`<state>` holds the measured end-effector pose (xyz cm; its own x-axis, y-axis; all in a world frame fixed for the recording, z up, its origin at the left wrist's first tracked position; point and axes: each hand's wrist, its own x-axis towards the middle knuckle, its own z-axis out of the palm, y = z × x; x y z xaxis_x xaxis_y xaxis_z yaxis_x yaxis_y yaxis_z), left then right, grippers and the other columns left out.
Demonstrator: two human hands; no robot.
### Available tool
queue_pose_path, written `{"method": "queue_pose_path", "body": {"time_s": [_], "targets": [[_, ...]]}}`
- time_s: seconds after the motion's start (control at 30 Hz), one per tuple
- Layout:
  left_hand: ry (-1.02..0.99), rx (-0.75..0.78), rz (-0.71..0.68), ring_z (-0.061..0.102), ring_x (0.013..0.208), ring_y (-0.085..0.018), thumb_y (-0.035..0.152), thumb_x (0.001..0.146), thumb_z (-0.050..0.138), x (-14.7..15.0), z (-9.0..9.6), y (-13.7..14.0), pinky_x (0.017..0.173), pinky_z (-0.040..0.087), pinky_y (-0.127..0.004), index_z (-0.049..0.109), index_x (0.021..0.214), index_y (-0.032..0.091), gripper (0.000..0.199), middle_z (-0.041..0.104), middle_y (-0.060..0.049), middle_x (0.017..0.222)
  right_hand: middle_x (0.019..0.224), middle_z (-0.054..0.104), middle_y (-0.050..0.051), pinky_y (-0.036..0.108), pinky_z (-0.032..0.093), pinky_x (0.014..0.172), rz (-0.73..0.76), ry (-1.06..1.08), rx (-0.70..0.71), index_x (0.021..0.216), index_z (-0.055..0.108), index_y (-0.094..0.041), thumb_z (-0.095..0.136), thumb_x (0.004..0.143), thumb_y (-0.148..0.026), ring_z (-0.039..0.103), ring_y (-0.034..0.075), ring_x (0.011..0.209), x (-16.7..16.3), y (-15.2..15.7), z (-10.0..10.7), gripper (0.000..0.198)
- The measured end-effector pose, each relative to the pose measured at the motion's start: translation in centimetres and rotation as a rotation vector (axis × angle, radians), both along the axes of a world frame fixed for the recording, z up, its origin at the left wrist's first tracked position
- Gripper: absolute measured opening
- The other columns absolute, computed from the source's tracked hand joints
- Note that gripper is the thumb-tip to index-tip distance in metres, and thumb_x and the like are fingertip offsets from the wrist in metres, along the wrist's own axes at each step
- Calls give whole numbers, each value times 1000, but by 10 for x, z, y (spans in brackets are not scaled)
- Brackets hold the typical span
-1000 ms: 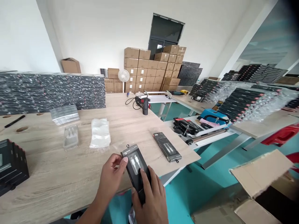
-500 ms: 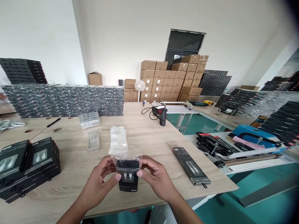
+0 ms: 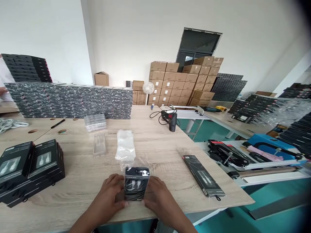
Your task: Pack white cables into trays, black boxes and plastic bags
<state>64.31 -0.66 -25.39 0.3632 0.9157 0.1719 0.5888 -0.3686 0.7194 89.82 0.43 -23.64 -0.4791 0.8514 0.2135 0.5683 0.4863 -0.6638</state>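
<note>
A small black retail box point(image 3: 136, 185) with a picture of white cables stands near the table's front edge. Around it is a clear plastic bag point(image 3: 151, 167), whose loose top sticks out above the box. My left hand point(image 3: 109, 196) grips the box's left side, thumb low at its near edge. On the opposite side my right hand point(image 3: 159, 196) grips it too, with its fingers partly hidden behind. Just beyond lies a pile of clear bags point(image 3: 125, 145). A long black bagged box point(image 3: 203, 176) lies flat to the right.
Black boxes point(image 3: 46, 161) are stacked at left. A clear plastic tray point(image 3: 99, 145) and a stack of trays point(image 3: 95, 123) lie farther back, before a wall of wrapped boxes point(image 3: 73, 101). A corded heat gun point(image 3: 172, 121) stands at the table's right edge, near a blue sealing machine point(image 3: 272, 145).
Both hands have moved from the bag's upper part down to the box's lower sides. The bagged box now sits lower and nearer the table edge. The view has shifted slightly.
</note>
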Motion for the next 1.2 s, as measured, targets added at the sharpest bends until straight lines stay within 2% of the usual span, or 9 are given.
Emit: {"method": "queue_pose_path", "body": {"time_s": [0.1, 0.23, 0.4, 0.53, 0.63, 0.8, 0.9, 1.03, 1.2], "targets": [[-272, 17, -13, 52, 123, -32, 37, 74, 78, 0, 21, 2, 105, 42, -45, 62, 127, 29, 56, 61, -9, 130, 142, 54, 14, 48, 44, 108, -16, 324, -115, 142, 47, -25, 71, 83, -45, 53, 30, 127, -3, 5, 19, 67], [-545, 68, 90, 62, 109, -27, 34, 81, 73, 1, 38, 3, 95, 48, -35, 66, 119, 27, 39, 70, -6, 112, 134, 62, 10, 46, 47, 105, 5, 596, -201, 136, 55, -28, 71, 84, -44, 59, 28, 123, -12, 7, 39, 57], [-427, 12, 96, 67, 90, -21, 35, 85, 68, 5, 25, -2, 82, 50, -29, 72, 100, 26, 18, 74, -2, 95, 113, 73, 5, 42, 52, 99, 13, 523, -190, 121, 69, -27, 68, 87, -43, 66, 28, 109, -19, 0, 29, 38], [-371, -57, 49, 67, 96, -21, 37, 92, 59, 4, 10, -7, 85, 49, -30, 70, 107, 28, 20, 73, -4, 104, 110, 74, 2, 34, 55, 91, 0, 478, -164, 119, 70, -30, 66, 89, -41, 69, 26, 103, -19, -4, 15, 32], [-323, -68, 33, 63, 108, -23, 36, 92, 59, 0, 15, -8, 94, 48, -34, 65, 117, 29, 27, 69, -6, 117, 110, 74, 3, 32, 55, 87, -3, 397, -143, 120, 69, -29, 64, 90, -40, 69, 25, 99, -15, -5, 17, 32], [-431, 134, 26, 41, 136, -27, 30, 90, 60, -2, 43, -8, 109, 41, -40, 38, 143, 33, 58, 41, -9, 149, 135, 60, 9, 39, 52, 97, -104, 292, -4, 138, 53, -28, 75, 81, -40, 61, 28, 114, -5, -5, 41, 62], [-388, 214, 29, 51, 127, -27, 25, 89, 61, -2, 48, -5, 105, 44, -41, 45, 138, 32, 52, 52, -10, 139, 135, 59, 9, 39, 51, 99, -57, 292, 59, 142, 46, -29, 70, 85, -36, 60, 25, 115, -4, -4, 52, 62], [-300, 325, 91, 64, 105, -23, 19, 88, 63, -4, 37, -1, 89, 52, -34, 50, 133, 35, 50, 66, -6, 118, 122, 67, 6, 35, 54, 95, -43, 212, 145, 142, 45, -32, 63, 91, -32, 65, 20, 105, -4, -3, 53, 54], [-168, 506, -104, 61, 94, -18, 6, 89, 56, -5, 41, 0, 78, 50, -29, 45, 131, 37, 53, 61, -6, 108, 121, 68, 7, 36, 55, 93, 38, 187, 364, 135, 52, -31, 59, 94, -26, 66, 22, 107, -5, -4, 48, 42]]}}
